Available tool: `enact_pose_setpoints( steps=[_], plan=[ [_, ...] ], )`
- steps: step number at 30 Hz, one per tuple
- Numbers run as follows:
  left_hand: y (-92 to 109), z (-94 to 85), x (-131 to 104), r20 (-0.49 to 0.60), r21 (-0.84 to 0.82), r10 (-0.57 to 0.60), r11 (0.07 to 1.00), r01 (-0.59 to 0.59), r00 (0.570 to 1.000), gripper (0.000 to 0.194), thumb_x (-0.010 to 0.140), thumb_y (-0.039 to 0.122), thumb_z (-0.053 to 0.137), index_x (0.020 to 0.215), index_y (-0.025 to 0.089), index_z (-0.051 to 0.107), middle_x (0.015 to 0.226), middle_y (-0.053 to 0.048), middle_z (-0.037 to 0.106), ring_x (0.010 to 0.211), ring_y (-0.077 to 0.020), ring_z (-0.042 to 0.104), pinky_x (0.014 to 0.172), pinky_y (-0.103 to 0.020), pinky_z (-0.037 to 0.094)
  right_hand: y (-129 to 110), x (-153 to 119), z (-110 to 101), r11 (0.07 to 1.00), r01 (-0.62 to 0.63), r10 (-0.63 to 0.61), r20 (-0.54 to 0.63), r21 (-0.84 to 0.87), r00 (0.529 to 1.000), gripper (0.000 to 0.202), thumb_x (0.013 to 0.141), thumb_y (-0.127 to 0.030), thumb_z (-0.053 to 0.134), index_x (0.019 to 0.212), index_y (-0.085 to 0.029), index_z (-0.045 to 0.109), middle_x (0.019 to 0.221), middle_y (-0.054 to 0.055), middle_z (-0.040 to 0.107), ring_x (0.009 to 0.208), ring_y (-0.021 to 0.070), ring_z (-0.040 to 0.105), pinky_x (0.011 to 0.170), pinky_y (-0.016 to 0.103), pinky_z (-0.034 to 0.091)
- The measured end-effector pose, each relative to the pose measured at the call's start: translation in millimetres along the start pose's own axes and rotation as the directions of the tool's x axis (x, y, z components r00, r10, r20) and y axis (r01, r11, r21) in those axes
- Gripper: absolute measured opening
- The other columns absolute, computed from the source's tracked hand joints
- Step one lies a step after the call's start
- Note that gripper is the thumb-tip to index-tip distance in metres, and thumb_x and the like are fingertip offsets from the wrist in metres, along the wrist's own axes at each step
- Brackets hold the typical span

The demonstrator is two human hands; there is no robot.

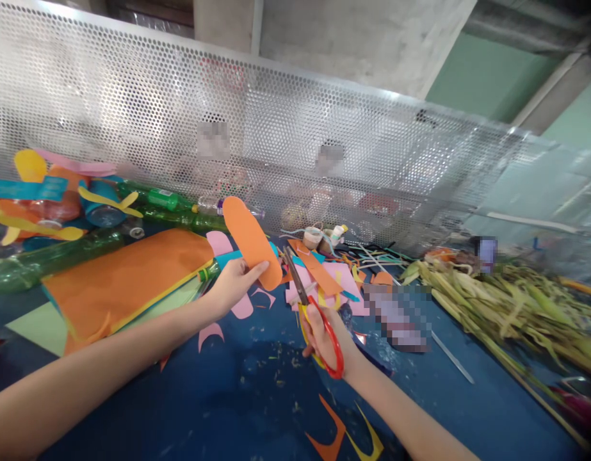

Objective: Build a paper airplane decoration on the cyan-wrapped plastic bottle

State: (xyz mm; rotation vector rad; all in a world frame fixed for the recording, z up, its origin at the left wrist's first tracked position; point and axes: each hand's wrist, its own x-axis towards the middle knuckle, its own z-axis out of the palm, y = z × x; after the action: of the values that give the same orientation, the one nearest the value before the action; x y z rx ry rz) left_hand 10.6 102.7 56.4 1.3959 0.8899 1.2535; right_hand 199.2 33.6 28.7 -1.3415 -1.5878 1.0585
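My left hand [235,285] pinches the lower part of an orange paper strip [250,240] with rounded ends, held up and tilted above the blue table. Scissors [331,339] with red and yellow handles are gripped in my right hand [326,333]. Their blades [298,275] point up and away, just right of the orange strip and apart from it. Whether the blades are slightly parted is hard to tell. Behind the strip lies a pink paper piece [219,243] with a rounded end. Curved orange and yellow offcuts [331,432] lie on the table near me.
Orange sheets [136,275] lie left, with green bottles [50,259] and bottle planes with paper wings [103,202] behind. Paper scraps [324,275] and a small tub [313,237] are in the middle. Corn husks [506,307] cover the right. A perforated metal panel [276,128] stands across the back.
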Motion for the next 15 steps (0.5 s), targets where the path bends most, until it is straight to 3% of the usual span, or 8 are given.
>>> enact_pose_setpoints(
  steps=[4, 7, 10, 13, 15],
  plan=[
    [-4.6, 2.5, -1.6, 0.103, -0.075, -0.1, 0.991, 0.108, 0.99, 0.032, 0.073, 0.04, 0.066, 0.088, 0.013, 0.07, 0.092, -0.01, 0.072, 0.082, -0.0242, 0.067, 0.074, -0.034, 0.052, 3.0, 6.9, -3.1, 0.998, 0.003, -0.005, 0.03, 0.069, 1.0, 0.054, 0.08, -0.07, 0.03, 0.062, -0.021, 0.041, 0.05, -0.002, 0.048, 0.042, 0.0119, 0.051, 0.052, 0.029, 0.051],
    [-15.1, 6.2, -4.5, 0.199, -0.108, -0.19, 0.971, 0.214, 0.961, 0.032, 0.073, 0.038, 0.066, 0.091, 0.012, 0.069, 0.096, -0.013, 0.071, 0.085, -0.0249, 0.066, 0.075, -0.034, 0.052, 3.5, 12.5, -2.4, 0.999, 0.022, -0.023, 0.009, 0.038, 1.0, 0.046, 0.077, -0.064, 0.044, 0.067, -0.02, 0.046, 0.062, 0.003, 0.059, 0.057, 0.0175, 0.06, 0.06, 0.032, 0.052],
    [-23.7, 10.5, -8.8, 0.282, -0.137, -0.242, 0.947, 0.289, 0.928, 0.033, 0.072, 0.035, 0.067, 0.096, 0.012, 0.068, 0.103, -0.014, 0.069, 0.091, -0.0255, 0.065, 0.079, -0.034, 0.05, 1.7, 16.3, 0.1, 0.991, 0.115, -0.12, -0.065, -0.075, 0.991, 0.03, 0.07, -0.046, 0.062, 0.068, -0.021, 0.045, 0.064, 0.0, 0.056, 0.061, 0.0176, 0.058, 0.062, 0.032, 0.05],
    [-21.8, 13.2, -11.8, 0.359, -0.155, -0.276, 0.924, 0.349, 0.891, 0.033, 0.069, 0.03, 0.071, 0.096, 0.011, 0.068, 0.106, -0.014, 0.068, 0.093, -0.0254, 0.064, 0.08, -0.033, 0.049, 0.8, 18.3, 1.6, 0.983, 0.181, -0.182, -0.191, -0.022, 0.965, 0.026, 0.065, -0.033, 0.063, 0.068, -0.022, 0.039, 0.064, -0.003, 0.05, 0.059, 0.0152, 0.053, 0.061, 0.031, 0.048],
    [-14.9, 12.2, -10.9, 0.338, -0.246, -0.275, 0.897, 0.367, 0.9, 0.034, 0.07, 0.032, 0.07, 0.097, 0.013, 0.067, 0.106, -0.013, 0.067, 0.095, -0.0251, 0.063, 0.081, -0.031, 0.049, 0.9, 18.8, 0.9, 0.982, 0.19, -0.181, -0.209, 0.022, 0.961, 0.023, 0.063, -0.029, 0.06, 0.071, -0.022, 0.04, 0.067, -0.003, 0.049, 0.061, 0.0148, 0.053, 0.061, 0.031, 0.048]
  ],
)
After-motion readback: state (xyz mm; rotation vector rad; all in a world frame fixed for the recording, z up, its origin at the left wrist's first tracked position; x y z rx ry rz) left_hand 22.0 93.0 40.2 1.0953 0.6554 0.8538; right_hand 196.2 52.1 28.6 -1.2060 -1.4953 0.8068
